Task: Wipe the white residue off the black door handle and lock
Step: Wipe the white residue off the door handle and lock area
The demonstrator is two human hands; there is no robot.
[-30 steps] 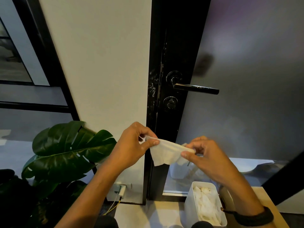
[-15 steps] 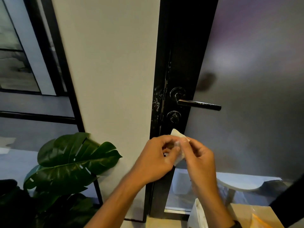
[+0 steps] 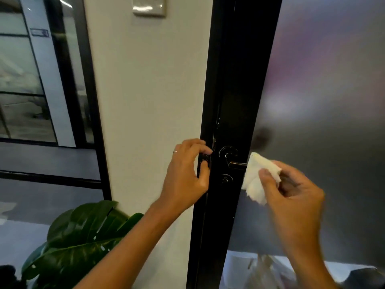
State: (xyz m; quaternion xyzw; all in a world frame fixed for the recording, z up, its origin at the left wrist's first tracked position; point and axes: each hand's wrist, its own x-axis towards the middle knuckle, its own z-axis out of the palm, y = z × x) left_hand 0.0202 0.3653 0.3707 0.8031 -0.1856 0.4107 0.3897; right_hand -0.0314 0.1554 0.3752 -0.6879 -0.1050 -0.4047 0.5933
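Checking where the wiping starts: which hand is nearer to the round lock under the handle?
Left. The left hand sits at the door edge just left of the lock; the right hand, holding the wipe, is farther off to its right.

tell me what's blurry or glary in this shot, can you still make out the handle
Head view: the right hand and its white wipe are smeared by motion blur; the left hand is sharper. The black door handle shows small glints, its outer end hidden behind the wipe. The frosted glass has soft hazy glare.

Wall: plain white panel [image 3: 150,90], pale switch plate [image 3: 149,6] at top.
Left: black-framed glass partition [image 3: 31,80].
Corner: broad green leafy plant [image 3: 83,243].
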